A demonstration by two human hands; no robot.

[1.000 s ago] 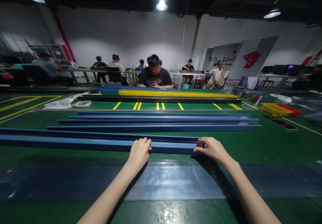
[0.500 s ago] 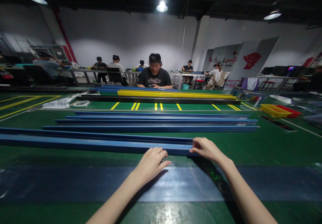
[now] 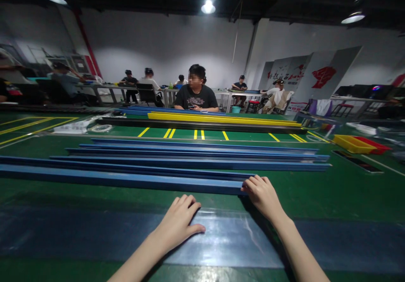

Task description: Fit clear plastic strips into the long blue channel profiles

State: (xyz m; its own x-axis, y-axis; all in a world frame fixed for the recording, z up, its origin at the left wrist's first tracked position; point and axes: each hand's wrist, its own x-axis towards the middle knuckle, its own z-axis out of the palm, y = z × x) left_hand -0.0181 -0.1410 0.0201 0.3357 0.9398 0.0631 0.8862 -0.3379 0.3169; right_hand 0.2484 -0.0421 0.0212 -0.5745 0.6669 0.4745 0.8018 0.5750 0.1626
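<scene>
A long blue channel rail point(image 3: 126, 180) lies across the green floor in front of me, its right end near the middle of the view. My right hand point(image 3: 261, 193) rests on that end, fingers curled over its top edge. My left hand point(image 3: 179, 220) lies flat with fingers stretched out on a glossy dark blue strip point(image 3: 79, 231) just in front of the rail, holding nothing. Several more blue rails point(image 3: 196, 155) lie parallel behind the near one.
A yellow rail point(image 3: 221, 118) and a black rail point(image 3: 202, 126) lie farther back beside yellow floor lines. Yellow and red trays point(image 3: 357, 144) sit at the right. A person in a black shirt point(image 3: 196, 96) sits opposite; other people sit at tables behind.
My left hand has come off the near blue rail and moved toward me onto the glossy strip, now lying flat. My right hand stays at the rail's right end.
</scene>
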